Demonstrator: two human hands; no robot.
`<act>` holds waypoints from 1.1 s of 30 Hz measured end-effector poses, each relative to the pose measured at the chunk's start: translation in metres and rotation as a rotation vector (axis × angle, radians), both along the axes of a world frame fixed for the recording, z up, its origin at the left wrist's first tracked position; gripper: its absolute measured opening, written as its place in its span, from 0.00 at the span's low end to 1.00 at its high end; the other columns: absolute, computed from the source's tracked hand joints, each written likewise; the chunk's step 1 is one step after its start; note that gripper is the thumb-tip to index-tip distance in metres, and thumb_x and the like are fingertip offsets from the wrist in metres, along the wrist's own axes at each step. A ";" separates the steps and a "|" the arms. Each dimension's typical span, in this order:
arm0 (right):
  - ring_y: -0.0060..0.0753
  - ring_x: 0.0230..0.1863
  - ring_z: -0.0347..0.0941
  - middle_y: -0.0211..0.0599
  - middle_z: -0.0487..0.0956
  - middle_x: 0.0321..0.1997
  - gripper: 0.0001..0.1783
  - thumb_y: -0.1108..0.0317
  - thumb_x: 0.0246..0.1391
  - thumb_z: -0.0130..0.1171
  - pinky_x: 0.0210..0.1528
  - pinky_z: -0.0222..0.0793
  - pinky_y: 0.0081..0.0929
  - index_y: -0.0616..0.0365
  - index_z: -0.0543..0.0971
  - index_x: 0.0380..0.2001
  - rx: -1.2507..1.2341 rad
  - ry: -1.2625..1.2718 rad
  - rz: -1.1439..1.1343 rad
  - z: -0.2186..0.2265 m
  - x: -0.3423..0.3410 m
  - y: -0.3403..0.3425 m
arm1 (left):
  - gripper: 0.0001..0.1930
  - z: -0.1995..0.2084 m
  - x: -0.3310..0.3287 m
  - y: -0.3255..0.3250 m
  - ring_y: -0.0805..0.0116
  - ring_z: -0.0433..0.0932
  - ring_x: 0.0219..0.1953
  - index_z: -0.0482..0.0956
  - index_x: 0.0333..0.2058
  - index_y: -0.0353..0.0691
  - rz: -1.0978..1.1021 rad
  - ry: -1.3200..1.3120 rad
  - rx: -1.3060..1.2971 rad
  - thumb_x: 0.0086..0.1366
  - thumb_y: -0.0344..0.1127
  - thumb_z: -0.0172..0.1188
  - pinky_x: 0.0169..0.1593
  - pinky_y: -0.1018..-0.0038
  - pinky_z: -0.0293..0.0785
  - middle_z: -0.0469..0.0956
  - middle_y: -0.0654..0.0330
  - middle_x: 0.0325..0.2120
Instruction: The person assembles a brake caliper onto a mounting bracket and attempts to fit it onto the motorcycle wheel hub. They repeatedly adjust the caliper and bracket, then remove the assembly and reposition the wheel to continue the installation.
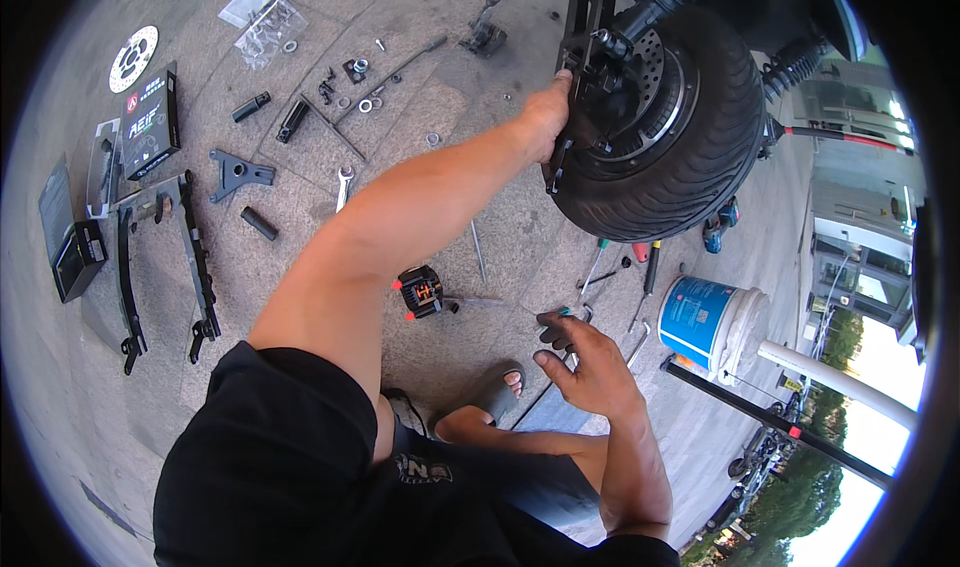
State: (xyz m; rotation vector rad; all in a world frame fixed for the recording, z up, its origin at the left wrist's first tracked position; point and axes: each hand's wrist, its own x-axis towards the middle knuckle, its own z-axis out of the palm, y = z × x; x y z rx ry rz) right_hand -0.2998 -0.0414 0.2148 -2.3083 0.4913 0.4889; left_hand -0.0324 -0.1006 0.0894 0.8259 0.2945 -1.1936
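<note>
Even daylight, soft shadows; sky blown out lower right; heavy fisheye bend, dark vignette at edges.

Outdoor site, daylight. Grey stone paving [300,257] throughout. Building with windows [860,217] far right; trees [800,497] near right.

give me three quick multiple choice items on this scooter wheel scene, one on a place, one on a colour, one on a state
1. Where does the left hand rest?
A. on the black bracket beside the wheel
B. on the bucket
C. on the open-end wrench

2. What colour is the label on the bucket?
A. red
B. blue
C. yellow

3. How is the right hand?
A. closed round a hammer
B. flat on the tyre
C. open, fingers spread, above the tools on the paving

Answers: 1 A, its fingertips press the bracket at the wheel's edge. 2 B, a blue band wraps the white bucket. 3 C, nothing shows in its grasp.
</note>
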 end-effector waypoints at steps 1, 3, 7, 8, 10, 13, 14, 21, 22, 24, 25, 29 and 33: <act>0.50 0.42 0.75 0.51 0.77 0.40 0.25 0.63 0.50 0.62 0.44 0.70 0.38 0.62 0.72 0.50 0.006 -0.008 -0.008 -0.001 0.002 0.000 | 0.40 -0.006 0.000 -0.003 0.50 0.69 0.56 0.63 0.59 0.31 0.001 -0.005 -0.011 0.64 0.64 0.47 0.56 0.47 0.64 0.69 0.44 0.55; 0.50 0.41 0.75 0.51 0.77 0.40 0.24 0.63 0.51 0.62 0.44 0.70 0.38 0.62 0.72 0.50 -0.009 -0.013 0.000 -0.002 0.006 -0.001 | 0.40 -0.016 0.002 -0.011 0.50 0.68 0.56 0.63 0.58 0.31 0.007 -0.001 -0.038 0.64 0.64 0.46 0.57 0.49 0.63 0.68 0.44 0.56; 0.50 0.41 0.75 0.52 0.77 0.40 0.23 0.65 0.51 0.62 0.44 0.70 0.37 0.62 0.72 0.50 -0.029 -0.017 0.006 -0.005 0.015 -0.002 | 0.40 -0.027 0.003 -0.019 0.51 0.68 0.57 0.64 0.58 0.29 0.001 0.041 -0.066 0.65 0.64 0.46 0.58 0.54 0.63 0.67 0.44 0.56; 0.49 0.41 0.75 0.51 0.77 0.39 0.23 0.65 0.51 0.62 0.43 0.70 0.37 0.62 0.72 0.49 -0.022 0.011 -0.014 -0.005 0.018 -0.001 | 0.40 -0.027 0.003 -0.019 0.51 0.67 0.58 0.64 0.58 0.28 -0.001 0.028 -0.042 0.65 0.64 0.46 0.58 0.55 0.63 0.67 0.44 0.56; 0.49 0.41 0.75 0.51 0.77 0.39 0.23 0.65 0.51 0.61 0.43 0.70 0.37 0.62 0.72 0.49 -0.033 0.022 -0.023 -0.008 0.024 0.000 | 0.40 -0.025 0.004 -0.019 0.51 0.67 0.58 0.64 0.58 0.28 -0.001 0.016 -0.017 0.65 0.63 0.46 0.58 0.57 0.63 0.67 0.44 0.57; 0.49 0.41 0.75 0.51 0.77 0.39 0.23 0.65 0.51 0.61 0.43 0.70 0.37 0.62 0.72 0.49 -0.031 0.025 -0.008 -0.009 0.031 0.001 | 0.40 -0.020 0.004 -0.015 0.51 0.67 0.58 0.65 0.57 0.27 0.004 0.008 0.041 0.65 0.63 0.47 0.59 0.57 0.63 0.68 0.44 0.56; 0.49 0.41 0.75 0.51 0.77 0.39 0.23 0.65 0.51 0.61 0.43 0.70 0.37 0.62 0.72 0.49 -0.035 0.022 -0.004 -0.009 0.033 0.001 | 0.40 -0.018 0.003 -0.014 0.51 0.67 0.58 0.65 0.57 0.27 0.004 0.015 0.044 0.65 0.63 0.46 0.59 0.58 0.63 0.68 0.44 0.56; 0.47 0.40 0.75 0.50 0.77 0.38 0.23 0.65 0.51 0.61 0.44 0.70 0.37 0.63 0.72 0.49 -0.060 0.020 0.000 -0.008 0.039 0.001 | 0.39 -0.016 0.004 -0.012 0.52 0.68 0.58 0.66 0.56 0.26 -0.002 0.033 0.012 0.65 0.63 0.46 0.59 0.62 0.64 0.68 0.44 0.56; 0.47 0.40 0.75 0.50 0.77 0.38 0.23 0.65 0.51 0.61 0.44 0.70 0.37 0.63 0.72 0.49 -0.060 0.018 0.002 -0.008 0.039 0.001 | 0.39 -0.017 0.004 -0.012 0.52 0.68 0.57 0.66 0.56 0.26 0.000 0.034 0.013 0.65 0.63 0.46 0.58 0.62 0.64 0.68 0.44 0.56; 0.47 0.40 0.75 0.50 0.77 0.38 0.23 0.65 0.51 0.61 0.44 0.70 0.37 0.63 0.72 0.49 -0.057 0.019 0.007 -0.009 0.039 0.000 | 0.39 -0.018 0.004 -0.013 0.52 0.69 0.57 0.66 0.56 0.26 0.003 0.036 0.007 0.65 0.62 0.46 0.58 0.62 0.64 0.69 0.44 0.55; 0.48 0.41 0.75 0.50 0.77 0.38 0.23 0.65 0.51 0.61 0.44 0.70 0.37 0.62 0.72 0.49 -0.056 0.019 0.010 -0.010 0.038 0.000 | 0.39 -0.018 0.004 -0.014 0.52 0.69 0.57 0.66 0.56 0.26 0.006 0.037 -0.001 0.65 0.62 0.46 0.58 0.61 0.65 0.69 0.44 0.55; 0.43 0.38 0.77 0.47 0.79 0.36 0.23 0.67 0.51 0.61 0.42 0.72 0.32 0.63 0.72 0.50 -0.091 -0.026 0.043 -0.011 0.036 -0.001 | 0.39 -0.019 0.003 -0.014 0.52 0.69 0.56 0.65 0.57 0.27 0.008 0.053 -0.027 0.65 0.62 0.46 0.58 0.61 0.64 0.69 0.44 0.55; 0.42 0.38 0.78 0.47 0.79 0.36 0.23 0.68 0.51 0.61 0.42 0.72 0.32 0.62 0.72 0.50 -0.102 -0.029 0.051 -0.010 0.035 -0.001 | 0.39 -0.020 0.004 -0.015 0.52 0.69 0.57 0.65 0.57 0.27 0.002 0.039 0.003 0.65 0.62 0.46 0.58 0.60 0.64 0.69 0.44 0.56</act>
